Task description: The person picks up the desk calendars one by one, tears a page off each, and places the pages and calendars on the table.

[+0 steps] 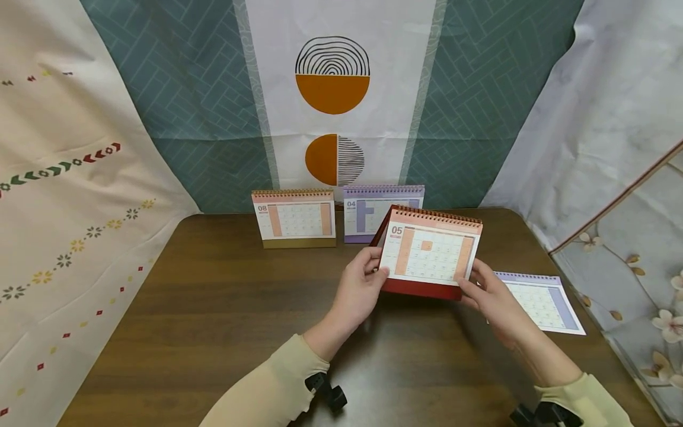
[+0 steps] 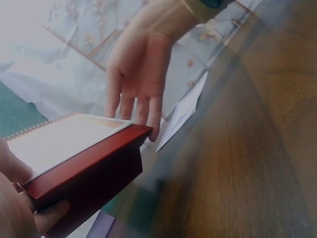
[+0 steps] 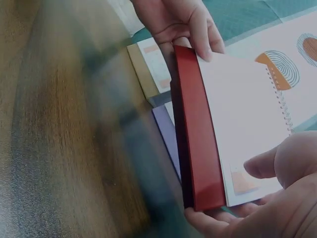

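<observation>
Both hands hold a red desk calendar (image 1: 429, 256) marked 05 above the table, its spiral binding at the top and its red base below. My left hand (image 1: 356, 293) grips the lower left side, thumb at the front edge and fingers behind. At the lower right corner, my right hand (image 1: 497, 305) has its thumb over the page and its fingers under the edge, as the right wrist view shows. The calendar's red base (image 2: 94, 158) faces the left wrist camera. Glare washes out the page (image 3: 242, 114) in the right wrist view.
A gold-based calendar (image 1: 299, 218) marked 08 stands at the table's back edge. Beside it is a purple calendar (image 1: 368, 213) marked 04, partly behind the red one. Another purple-edged calendar (image 1: 544, 302) lies at the right, partly covered by my right hand. Curtains (image 1: 187, 89) hang behind the wooden table (image 1: 213, 308).
</observation>
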{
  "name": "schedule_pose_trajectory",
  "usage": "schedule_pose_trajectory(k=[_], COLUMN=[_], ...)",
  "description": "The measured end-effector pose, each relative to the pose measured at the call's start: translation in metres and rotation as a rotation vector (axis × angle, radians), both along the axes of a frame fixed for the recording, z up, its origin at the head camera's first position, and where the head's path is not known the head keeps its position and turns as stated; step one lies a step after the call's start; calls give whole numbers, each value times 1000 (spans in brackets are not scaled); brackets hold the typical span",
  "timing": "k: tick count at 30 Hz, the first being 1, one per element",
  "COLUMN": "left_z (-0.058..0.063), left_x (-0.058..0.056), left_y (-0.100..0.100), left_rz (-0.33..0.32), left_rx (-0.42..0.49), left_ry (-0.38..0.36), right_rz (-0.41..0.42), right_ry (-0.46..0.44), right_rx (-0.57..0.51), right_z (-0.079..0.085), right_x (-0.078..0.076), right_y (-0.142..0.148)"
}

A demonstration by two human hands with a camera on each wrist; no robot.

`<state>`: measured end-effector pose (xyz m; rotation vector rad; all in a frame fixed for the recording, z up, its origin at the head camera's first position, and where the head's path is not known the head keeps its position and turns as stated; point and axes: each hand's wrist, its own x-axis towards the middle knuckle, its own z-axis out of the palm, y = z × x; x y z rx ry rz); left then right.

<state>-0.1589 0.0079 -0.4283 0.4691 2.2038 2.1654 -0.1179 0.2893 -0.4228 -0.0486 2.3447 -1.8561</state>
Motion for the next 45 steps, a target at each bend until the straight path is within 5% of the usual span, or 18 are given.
schedule_pose_trajectory(k=[6, 18, 31, 45], left_z=[-5, -10, -11, -18], left_x=[-5, -12, -26, -48], left_y=[14, 46, 78, 110], left_rz=[23, 56, 37, 38], left_rx=[-68, -398, -545, -660], left_ry=[52, 181, 231, 218], right_rz=[-18, -72, -213, -366], right_ry=[-2, -7, -28, -1], right_rx=[26, 45, 10, 156], right_z=[3, 4, 4, 1], right_x=[-3, -10, -18, -29], right_y=[5, 27, 53, 72])
